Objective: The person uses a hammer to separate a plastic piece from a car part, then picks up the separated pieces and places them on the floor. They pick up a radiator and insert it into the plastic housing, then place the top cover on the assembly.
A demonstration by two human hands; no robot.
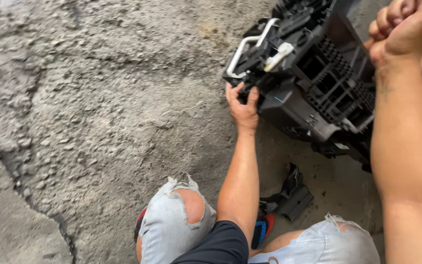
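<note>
Left hand (242, 110) reaches forward on a nearly straight bare arm from between the knees, palm down, its fingers curled over the lower left corner of a large black plastic housing (318, 83), with the thumb spread to the right against the same edge, so it is grasping that corner. Right hand (404, 27) is raised at the top right of the view, the forearm running steeply up the right edge; its fingers are clenched into a fist at the upper right side of the housing, though what, if anything, they close on is hidden behind the knuckles. Tilted, the housing rests on the rough concrete floor (98, 122) toward the top right, its ribbed open grid facing the camera. A bent silver metal pipe (247, 46) runs along its upper left end, just above the left hand. Nearer the person, a small black plastic part (293, 195) lies on the floor between the knees, which show through torn light denim (167, 230).
</note>
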